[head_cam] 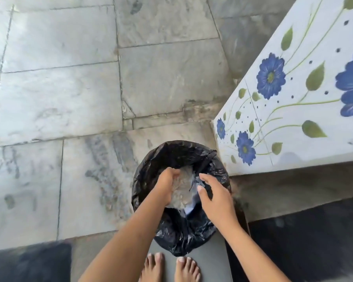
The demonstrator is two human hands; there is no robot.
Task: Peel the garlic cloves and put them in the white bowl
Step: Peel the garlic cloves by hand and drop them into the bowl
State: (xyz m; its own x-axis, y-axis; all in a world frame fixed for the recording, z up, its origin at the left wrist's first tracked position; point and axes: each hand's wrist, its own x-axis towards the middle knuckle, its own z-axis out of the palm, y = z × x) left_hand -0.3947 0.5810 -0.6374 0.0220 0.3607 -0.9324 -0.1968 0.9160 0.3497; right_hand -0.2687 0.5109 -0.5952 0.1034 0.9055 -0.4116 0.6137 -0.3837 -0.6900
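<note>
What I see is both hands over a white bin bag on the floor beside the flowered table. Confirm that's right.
Not quite. The head view shows the bin bag is black, not white. The rest holds: the left hand and the right hand are both over it, and it sits on the floor beside the flowered table.

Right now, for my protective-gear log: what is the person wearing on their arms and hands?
Nothing that shows. The left hand and right hand are bare, with no gloves, rings or bracelets visible. The left forearm and right forearm are uncovered to the frame's edge, so no sleeves appear.
</note>
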